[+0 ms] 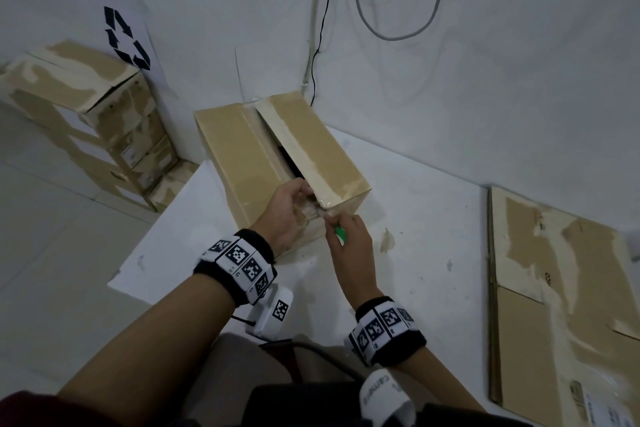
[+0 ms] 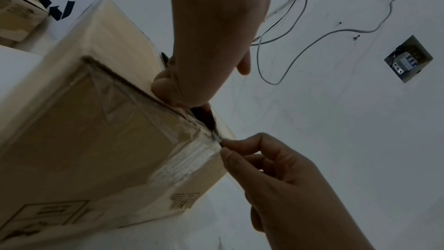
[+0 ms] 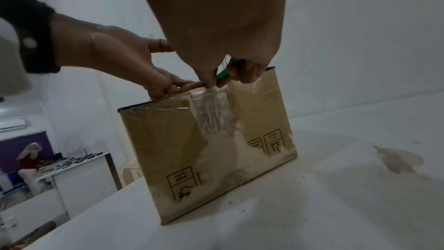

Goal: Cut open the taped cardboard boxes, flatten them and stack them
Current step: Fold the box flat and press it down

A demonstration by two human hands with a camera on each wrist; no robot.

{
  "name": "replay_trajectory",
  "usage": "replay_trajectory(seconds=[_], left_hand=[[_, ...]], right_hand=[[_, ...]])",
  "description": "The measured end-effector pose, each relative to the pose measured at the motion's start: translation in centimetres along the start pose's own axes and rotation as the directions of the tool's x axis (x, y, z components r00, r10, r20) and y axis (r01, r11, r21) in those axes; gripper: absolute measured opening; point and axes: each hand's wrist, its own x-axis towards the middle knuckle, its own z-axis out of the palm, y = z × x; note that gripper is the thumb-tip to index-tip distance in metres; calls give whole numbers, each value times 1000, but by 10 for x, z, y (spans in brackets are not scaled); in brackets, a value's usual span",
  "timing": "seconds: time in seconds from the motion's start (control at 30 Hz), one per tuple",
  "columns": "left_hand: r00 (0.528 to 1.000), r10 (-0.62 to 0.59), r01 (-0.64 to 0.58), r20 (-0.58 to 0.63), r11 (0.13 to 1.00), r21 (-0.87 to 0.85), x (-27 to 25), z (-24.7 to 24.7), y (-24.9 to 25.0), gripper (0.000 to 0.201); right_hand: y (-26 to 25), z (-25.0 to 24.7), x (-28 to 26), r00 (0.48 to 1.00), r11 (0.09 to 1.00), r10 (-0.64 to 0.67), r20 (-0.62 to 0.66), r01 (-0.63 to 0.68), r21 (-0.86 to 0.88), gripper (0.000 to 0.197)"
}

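A brown cardboard box (image 1: 242, 156) stands on the white table (image 1: 415, 253). Its top seam gapes open, and the right flap (image 1: 311, 146) is raised a little. My left hand (image 1: 304, 198) grips the near end of the left flap, fingers (image 2: 168, 90) curled over its edge. My right hand (image 1: 332, 218) holds a green-handled cutter (image 1: 341, 234). The cutter's blade (image 2: 217, 138) touches the clear tape (image 3: 211, 111) where it folds over the box's near top edge. That tape runs down the near end face. In the right wrist view the green handle (image 3: 225, 73) shows between my fingers.
Taped boxes (image 1: 86, 114) are stacked on the floor at the left, under a recycling sign (image 1: 126, 36). Flattened cardboard (image 1: 561, 288) lies at the table's right. Cables (image 1: 398, 10) hang on the wall behind. The table's left edge runs close beside the box.
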Motion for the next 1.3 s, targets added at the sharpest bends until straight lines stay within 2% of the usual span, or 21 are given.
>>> replay_trajectory(seconds=[0.13,0.23,0.37,0.47,0.53,0.57,0.63,0.67,0.7,0.77,0.8,0.83,0.9,0.97,1.07,1.17,1.23,1.3], left_hand=[[998,48,-49,31,998,41,1,-2,0,29],[991,90,-93,98,995,29,-4,1,2,29],[1000,27,-29,13,988,150,4,-1,0,24],[993,12,18,-120,971,240,12,2,1,2],[965,64,33,-253,931,362,22,4,4,13],[952,89,39,-294,914,404,27,4,5,27],[936,114,57,-334,885,462,37,6,5,75],[939,133,57,-318,850,524,41,7,5,86],[944,145,70,-297,791,608,43,8,5,85],[947,213,39,-240,664,746,40,9,4,60],[946,225,43,-234,630,776,40,7,3,47],[951,213,50,-223,607,793,40,3,1,41],[972,157,59,-176,563,824,43,-9,-1,45],[992,90,38,-93,483,875,49,-23,2,48],[1000,2,-2,1,281,960,35,-29,24,42],[999,-47,-17,19,42,999,36,-47,43,54],[1000,-27,-9,5,-137,991,42,-60,53,52],[1000,26,23,-17,-275,961,44,-66,61,45]], right_hand=[[2,-1,6,1000,999,6,0,-6,-38,8],[3,-2,17,998,999,45,-45,-46,-6,8],[5,-13,20,997,999,42,-57,-43,-10,11],[15,-28,19,982,995,103,-158,-101,19,8],[21,-39,18,962,984,171,-212,-158,81,7],[22,-43,17,953,976,205,-221,-183,116,11],[22,-47,17,948,967,240,-211,-214,140,17],[23,-47,17,950,968,238,-201,-215,130,19],[23,-47,18,953,970,230,-199,-209,123,19],[23,-46,22,953,976,207,-222,-184,120,17],[23,-47,24,951,978,197,-240,-172,122,15],[22,-49,26,949,979,190,-252,-162,126,14],[22,-54,32,947,982,176,-270,-149,120,11],[26,-57,39,944,988,148,-294,-131,79,12],[37,-63,48,938,991,127,-322,-135,-2,14],[46,-71,55,925,990,115,-362,-136,-32,14],[50,-75,56,923,988,139,-358,-153,-9,14],[49,-79,56,933,983,184,-311,-173,62,14]])
